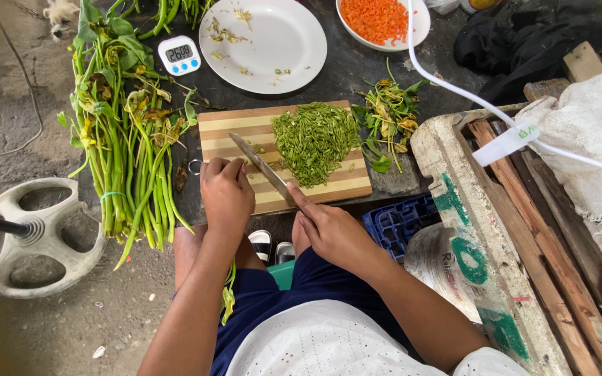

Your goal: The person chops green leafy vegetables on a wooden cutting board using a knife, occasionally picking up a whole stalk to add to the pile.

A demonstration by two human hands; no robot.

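Far left, on the ground: a pale plastic wheel-shaped base (33, 237) with a dark rod through its hub. Next, along the left edge of the dark worktop (346, 66): a long bundle of green stalks (123, 160) with yellowing leaves, bound low by a band. Above it, a small white digital timer (179, 55). Beside that, a white plate (263, 43) bearing a few green scraps. Centre: a striped wooden cutting board (221, 136), with a heap of finely chopped greens (315, 141) on its right half. Left hand (226, 191) — fingers curled together, knuckles up, resting at the near left edge of the board; whether anything is held beneath them cannot be told. Knife (263, 168) — blade lying diagonally across the board, tip toward the upper left, just beside the heap. Right hand (332, 233) — fingers clamped on the knife's handle, forefinger stretched along it. Right of the board: a small pile of leafy trimmings (388, 122). Top right: a white bowl (419, 21) of diced orange pieces. A white cable (454, 87) crosses toward a weathered wooden crate (496, 230) at far right, with a blue plastic crate (398, 223) below the worktop
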